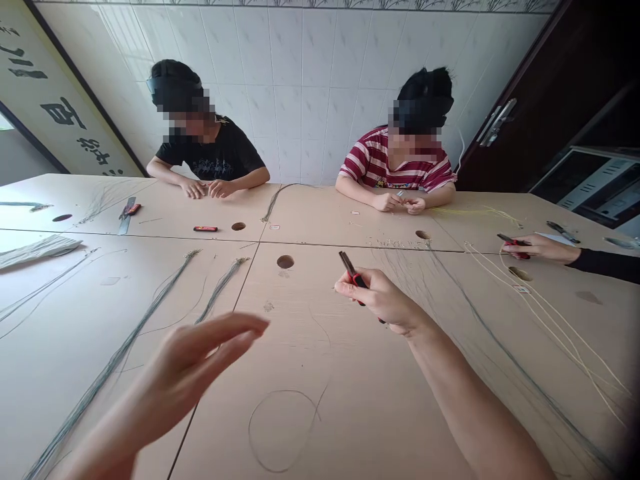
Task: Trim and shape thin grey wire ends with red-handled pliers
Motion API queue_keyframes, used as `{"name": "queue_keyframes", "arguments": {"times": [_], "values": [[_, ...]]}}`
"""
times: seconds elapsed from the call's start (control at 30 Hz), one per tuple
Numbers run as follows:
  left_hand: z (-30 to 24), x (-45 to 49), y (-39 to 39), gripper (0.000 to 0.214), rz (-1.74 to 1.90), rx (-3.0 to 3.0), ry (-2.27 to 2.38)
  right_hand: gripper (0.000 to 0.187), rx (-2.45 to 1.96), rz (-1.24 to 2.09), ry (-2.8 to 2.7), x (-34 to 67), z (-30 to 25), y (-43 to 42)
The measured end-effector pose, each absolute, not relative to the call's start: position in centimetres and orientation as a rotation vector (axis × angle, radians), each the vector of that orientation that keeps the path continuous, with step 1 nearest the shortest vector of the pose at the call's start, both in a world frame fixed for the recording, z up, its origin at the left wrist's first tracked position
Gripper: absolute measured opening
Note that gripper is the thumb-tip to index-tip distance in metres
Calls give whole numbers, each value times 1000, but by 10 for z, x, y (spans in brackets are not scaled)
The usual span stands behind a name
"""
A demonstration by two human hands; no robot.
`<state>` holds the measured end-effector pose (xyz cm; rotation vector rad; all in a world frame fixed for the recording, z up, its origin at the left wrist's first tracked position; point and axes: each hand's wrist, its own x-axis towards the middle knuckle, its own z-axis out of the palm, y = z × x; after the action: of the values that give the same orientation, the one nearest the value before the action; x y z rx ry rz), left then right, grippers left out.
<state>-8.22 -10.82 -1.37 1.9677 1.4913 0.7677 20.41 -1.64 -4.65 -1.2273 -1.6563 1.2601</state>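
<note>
My right hand [383, 299] is closed around a small pair of pliers [350, 270] with red and black handles, jaws pointing up and away, near the table's middle. My left hand [200, 363] hovers over the table with fingers stretched out and together, holding nothing. A thin wire [300, 427] lies looped on the table between my arms, one end running up toward my right hand. Long bundles of thin wires [150, 313] lie to the left of my left hand.
Two people sit across the tan table [320, 213], hands working small pieces. Another person's hand [537, 247] at the right holds red pliers. Round holes [285, 262] dot the table. More wire bundles [525, 360] run along the right; a red tool [205, 229] lies far left.
</note>
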Motion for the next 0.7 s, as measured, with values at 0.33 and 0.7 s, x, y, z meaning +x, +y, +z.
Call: {"name": "queue_keyframes", "arguments": {"times": [0.33,0.7], "values": [[-23,2,-46,31,591,1852,1265,32,-1232,1326,-1859,199,-35,-31],[-29,-3,-41,25,607,1614,1165,28,-1103,1442,-1704,195,-42,-29]]}}
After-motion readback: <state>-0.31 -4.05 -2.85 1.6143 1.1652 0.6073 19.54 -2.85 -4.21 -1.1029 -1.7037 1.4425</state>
